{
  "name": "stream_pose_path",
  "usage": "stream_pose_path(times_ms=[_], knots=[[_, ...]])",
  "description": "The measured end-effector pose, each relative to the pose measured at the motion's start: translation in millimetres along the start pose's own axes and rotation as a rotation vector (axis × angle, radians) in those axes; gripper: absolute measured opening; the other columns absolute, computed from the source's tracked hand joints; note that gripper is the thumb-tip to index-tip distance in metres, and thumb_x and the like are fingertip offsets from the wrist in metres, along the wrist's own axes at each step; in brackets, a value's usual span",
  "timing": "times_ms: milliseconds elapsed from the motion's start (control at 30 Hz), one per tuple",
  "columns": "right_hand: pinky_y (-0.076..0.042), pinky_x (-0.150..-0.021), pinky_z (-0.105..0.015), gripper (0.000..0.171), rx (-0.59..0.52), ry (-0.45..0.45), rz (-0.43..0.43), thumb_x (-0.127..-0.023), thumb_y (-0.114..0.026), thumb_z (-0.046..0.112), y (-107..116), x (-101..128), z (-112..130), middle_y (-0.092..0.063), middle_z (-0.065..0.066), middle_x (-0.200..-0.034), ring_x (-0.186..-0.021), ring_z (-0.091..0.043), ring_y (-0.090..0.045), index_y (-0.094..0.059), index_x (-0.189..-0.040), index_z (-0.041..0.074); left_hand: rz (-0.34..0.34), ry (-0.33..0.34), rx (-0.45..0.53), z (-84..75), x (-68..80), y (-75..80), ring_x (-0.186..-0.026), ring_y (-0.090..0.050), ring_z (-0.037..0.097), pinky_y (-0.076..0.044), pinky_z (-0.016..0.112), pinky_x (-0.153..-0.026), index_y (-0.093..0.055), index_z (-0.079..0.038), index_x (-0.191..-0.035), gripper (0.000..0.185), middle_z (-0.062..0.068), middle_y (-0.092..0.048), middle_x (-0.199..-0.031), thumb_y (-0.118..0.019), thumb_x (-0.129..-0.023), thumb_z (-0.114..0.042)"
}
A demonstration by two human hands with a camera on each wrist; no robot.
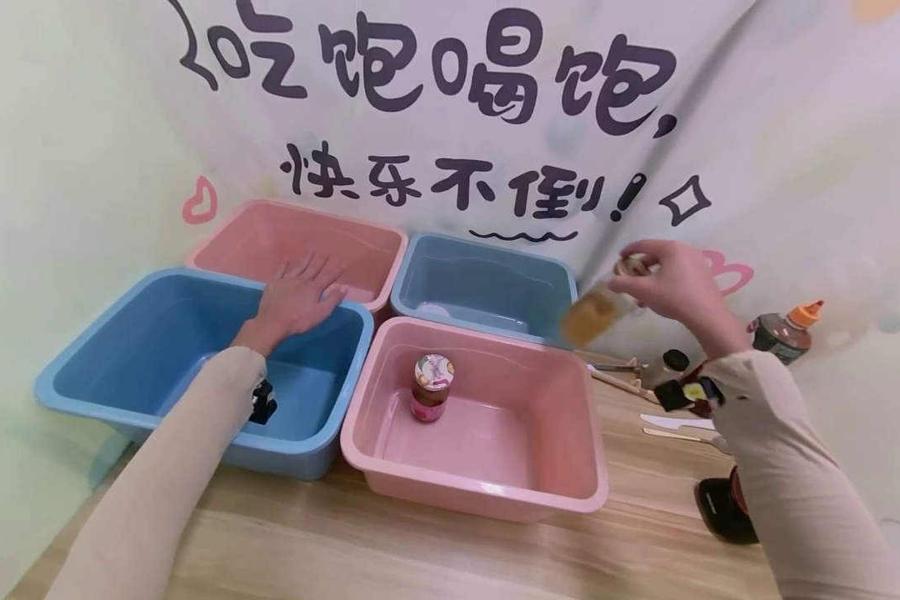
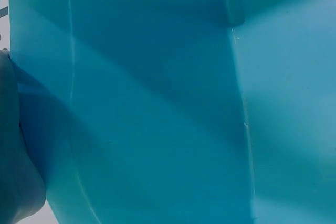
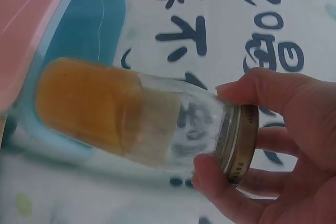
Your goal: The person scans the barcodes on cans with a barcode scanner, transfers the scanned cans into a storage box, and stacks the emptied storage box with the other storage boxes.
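My right hand (image 1: 675, 279) grips a clear glass jar (image 1: 592, 317) by its gold lid, thumb and fingers around the lid's edge. The jar is tilted, bottom down to the left, beside the right end of the rear blue tub (image 1: 487, 283). Amber contents (image 3: 89, 106) fill its lower part in the right wrist view. My left hand (image 1: 297, 293) has its fingers spread, over the far rim of the front blue tub (image 1: 195, 321) and holding nothing. A small brown jar with a patterned lid (image 1: 431, 387) stands in the front pink tub (image 1: 495, 492).
A rear pink tub (image 1: 397, 250) stands behind the front blue one. To the right are a sauce bottle with an orange cap (image 1: 787, 333), a black-lidded jar (image 1: 671, 363), a white knife (image 1: 678, 422) and a black and red object (image 1: 723, 508). A printed cloth (image 1: 435, 108) hangs behind.
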State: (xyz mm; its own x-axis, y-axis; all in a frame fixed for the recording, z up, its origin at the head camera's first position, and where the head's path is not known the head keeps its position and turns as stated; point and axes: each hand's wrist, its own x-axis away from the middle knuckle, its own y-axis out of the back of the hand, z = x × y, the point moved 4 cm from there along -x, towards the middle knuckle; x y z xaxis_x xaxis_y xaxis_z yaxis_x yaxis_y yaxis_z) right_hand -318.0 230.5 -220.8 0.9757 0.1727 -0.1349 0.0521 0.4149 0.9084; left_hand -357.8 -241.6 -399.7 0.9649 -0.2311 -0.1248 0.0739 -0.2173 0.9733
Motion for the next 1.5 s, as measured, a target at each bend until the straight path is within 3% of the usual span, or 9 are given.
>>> stream_pose_path(times_ms=[300,600,800,967,1233,1500], knots=[[-0.047,-0.07,-0.033,0.039,0.003,0.161,-0.025,-0.084,-0.073,0.023,-32,-55,67,-0.071,-0.02,-0.106,-0.09,-0.029,-0.061,-0.069,-0.119,0.005,-0.015,0.006,-0.01,-0.1,2.8,-4.0,-0.155,-0.007,0.041,-0.004,0.062,-0.124,-0.024,-0.012,-0.159,0.065,0.019,-0.015,-0.167,-0.033,-0.104,-0.046],[-0.049,-0.077,-0.034,0.04,-0.034,0.235,0.021,-0.085,-0.071,0.023,-69,-102,133,-0.07,-0.013,-0.108,-0.093,-0.027,-0.059,-0.069,-0.122,0.008,-0.034,0.016,-0.026,6.4,6.8,-5.2,-0.155,-0.008,0.04,-0.005,0.061,-0.124,-0.02,-0.012,-0.16,0.067,0.018,-0.015,-0.167,-0.033,-0.104,-0.046],[-0.051,-0.083,-0.035,0.036,-0.034,0.264,-0.006,-0.086,-0.071,0.023,-90,-126,165,-0.069,-0.009,-0.111,-0.096,-0.025,-0.059,-0.069,-0.119,0.011,-0.036,0.021,-0.008,7.2,6.5,-7.8,-0.155,-0.008,0.04,-0.004,0.06,-0.125,-0.02,-0.012,-0.16,0.068,0.018,-0.014,-0.167,-0.033,-0.104,-0.047],[-0.053,-0.093,-0.033,0.04,-0.077,0.294,-0.004,-0.088,-0.072,0.023,-118,-138,186,-0.069,-0.007,-0.122,-0.107,-0.023,-0.061,-0.067,-0.125,0.012,-0.026,0.027,-0.013,6.9,5.6,-12.4,-0.156,-0.004,0.038,-0.004,0.059,-0.125,-0.019,-0.014,-0.161,0.068,0.016,-0.013,-0.168,-0.033,-0.104,-0.048],[-0.053,-0.092,-0.031,0.045,-0.159,0.361,0.02,-0.089,-0.073,0.024,-173,-160,214,-0.066,-0.006,-0.127,-0.111,-0.02,-0.059,-0.064,-0.132,0.015,-0.056,0.038,0.0,10.2,3.5,-10.5,-0.156,-0.007,0.037,-0.003,0.058,-0.125,-0.025,-0.014,-0.159,0.066,0.014,-0.017,-0.168,-0.034,-0.103,-0.048],[-0.052,-0.096,-0.031,0.046,-0.12,0.39,0.097,-0.09,-0.073,0.019,-226,-173,210,-0.067,-0.005,-0.13,-0.114,-0.019,-0.06,-0.063,-0.135,0.014,-0.055,0.037,0.002,7.3,-0.2,-7.6,-0.156,-0.008,0.038,-0.006,0.06,-0.125,-0.027,-0.013,-0.159,0.066,0.014,-0.018,-0.168,-0.037,-0.103,-0.047]])
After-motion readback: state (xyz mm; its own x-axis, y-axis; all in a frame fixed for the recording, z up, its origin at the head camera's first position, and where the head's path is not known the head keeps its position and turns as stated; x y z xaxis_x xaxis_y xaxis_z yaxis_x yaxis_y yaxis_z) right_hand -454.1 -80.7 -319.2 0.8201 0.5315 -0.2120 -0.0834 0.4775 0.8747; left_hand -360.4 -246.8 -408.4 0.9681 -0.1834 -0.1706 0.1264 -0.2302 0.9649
